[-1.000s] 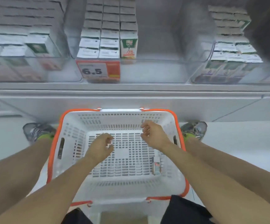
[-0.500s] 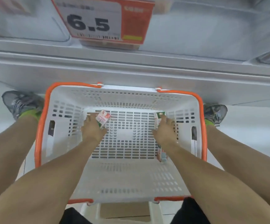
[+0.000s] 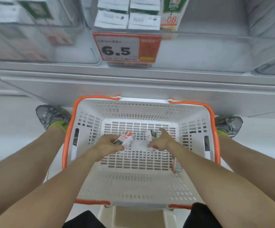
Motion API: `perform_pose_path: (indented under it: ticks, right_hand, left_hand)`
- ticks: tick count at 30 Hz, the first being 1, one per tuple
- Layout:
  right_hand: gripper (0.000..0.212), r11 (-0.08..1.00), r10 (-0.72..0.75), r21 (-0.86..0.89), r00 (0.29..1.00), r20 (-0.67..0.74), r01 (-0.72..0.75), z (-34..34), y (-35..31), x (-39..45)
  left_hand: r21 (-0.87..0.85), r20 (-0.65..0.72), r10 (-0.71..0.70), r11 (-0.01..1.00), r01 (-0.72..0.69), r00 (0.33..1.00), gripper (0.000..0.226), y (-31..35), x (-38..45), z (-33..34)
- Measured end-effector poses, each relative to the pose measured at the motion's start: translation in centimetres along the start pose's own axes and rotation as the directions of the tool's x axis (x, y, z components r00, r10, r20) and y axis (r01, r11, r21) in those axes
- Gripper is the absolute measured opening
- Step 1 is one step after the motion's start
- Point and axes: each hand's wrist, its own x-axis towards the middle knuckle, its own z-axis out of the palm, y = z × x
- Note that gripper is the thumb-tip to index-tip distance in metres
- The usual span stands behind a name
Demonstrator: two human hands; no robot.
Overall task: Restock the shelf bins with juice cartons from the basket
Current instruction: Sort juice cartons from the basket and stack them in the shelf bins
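A white basket with an orange rim (image 3: 69, 139) stands on a stool between my feet. My left hand (image 3: 106, 145) is shut on a small white and red juice carton (image 3: 126, 140) over the basket's middle. My right hand (image 3: 162, 142) grips a second carton (image 3: 150, 134) with a green top, index finger stretched out. One more carton (image 3: 176, 166) lies by the basket's right wall, partly hidden by my right forearm. Above, a clear shelf bin (image 3: 199, 51) holds rows of cartons (image 3: 127, 19) at its left.
An orange price tag reading 6.5 (image 3: 127, 47) hangs on the bin's front. More clear bins with cartons (image 3: 18, 17) stand to the left and right. The grey shelf edge (image 3: 133, 76) juts out above the basket. My shoes (image 3: 51, 116) flank the basket.
Both hands reached into the basket, each took hold of a carton, and now lift them toward the basket's middle. The view has tilted back up to the bins.
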Motion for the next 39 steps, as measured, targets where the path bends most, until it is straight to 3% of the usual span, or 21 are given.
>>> perform_pose_path:
  ticks: [3,6,9,12,15,18,21,23,26,28,30,32,34,37,39]
  right_hand:
    - [0.102,0.979,-0.158,-0.103,0.973,0.166,0.176,-2.8,-4.3,-4.7]
    - [0.091,0.881,-0.358,-0.278,0.924,0.134,0.382,-5.5,-8.3,-9.4]
    - [0.077,0.751,-0.552,-0.371,0.827,0.103,0.547,-7.2,-11.0,-14.4]
    - [0.066,0.613,-0.735,-0.377,0.676,0.05,0.694,-8.5,-12.8,-19.7]
    - [0.062,0.511,-0.855,-0.219,0.518,-0.031,0.831,-9.1,-12.8,-24.1]
    - [0.068,0.463,-0.88,-0.016,0.458,-0.124,0.886,-8.9,-12.0,-27.0]
    - [0.08,0.431,-0.882,0.04,0.431,-0.191,0.901,-8.2,-12.1,-28.6]
    - [0.087,0.42,-0.884,0.066,0.425,-0.195,0.905,-7.9,-12.6,-29.0]
    - [0.097,0.451,-0.879,0.097,0.46,-0.127,0.887,-7.8,-12.8,-29.0]
    - [0.088,0.488,-0.858,0.17,0.507,-0.086,0.856,-7.5,-12.9,-28.8]
    - [0.062,0.499,-0.843,0.238,0.531,-0.091,0.833,-7.4,-13.3,-28.5]
    - [0.038,0.473,-0.843,0.268,0.52,-0.139,0.839,-7.6,-13.6,-28.3]
    - [0.029,0.437,-0.841,0.334,0.511,-0.178,0.835,-8.2,-14.2,-28.7]
    - [0.026,0.258,-0.834,0.428,0.423,-0.353,0.866,-10.3,-15.6,-29.5]
    - [0.028,0.116,-0.799,0.236,0.232,-0.555,0.965,-12.3,-16.7,-29.8]
  left_hand:
    - [0.206,-0.016,0.137,0.97,-0.131,0.99,0.053,3.8,-2.2,-2.1]
    - [0.362,0.004,0.286,0.893,-0.268,0.958,0.061,9.4,-6.1,-4.5]
    - [0.452,0.018,0.439,0.798,-0.399,0.898,0.062,14.2,-10.3,-7.1]
    - [0.401,0.042,0.565,0.746,-0.532,0.824,0.054,18.2,-14.7,-9.2]
    - [0.222,0.022,0.641,0.745,-0.629,0.767,0.057,20.9,-19.0,-10.1]
    - [-0.044,-0.075,0.687,0.722,-0.69,0.723,0.075,20.9,-20.5,-9.6]
    - [-0.371,-0.185,0.675,0.625,-0.687,0.714,0.088,20.5,-19.9,-8.4]
    - [-0.479,-0.201,0.673,0.566,-0.671,0.711,0.084,20.8,-19.7,-7.5]
    - [-0.537,-0.187,0.657,0.555,-0.636,0.731,0.059,21.8,-20.1,-6.3]
    - [-0.556,-0.169,0.61,0.59,-0.586,0.774,0.047,22.4,-20.5,-5.4]
    - [-0.558,-0.166,0.563,0.623,-0.548,0.81,0.05,22.9,-20.6,-4.9]
    - [-0.561,-0.17,0.55,0.629,-0.539,0.818,0.054,23.2,-20.6,-4.7]
    - [-0.585,-0.165,0.559,0.608,-0.537,0.813,0.053,23.4,-20.6,-4.8]
    - [-0.59,-0.186,0.563,0.592,-0.55,0.805,0.051,23.7,-20.8,-5.2]
    - [-0.579,-0.236,0.537,0.591,-0.561,0.81,0.049,23.8,-20.8,-5.7]
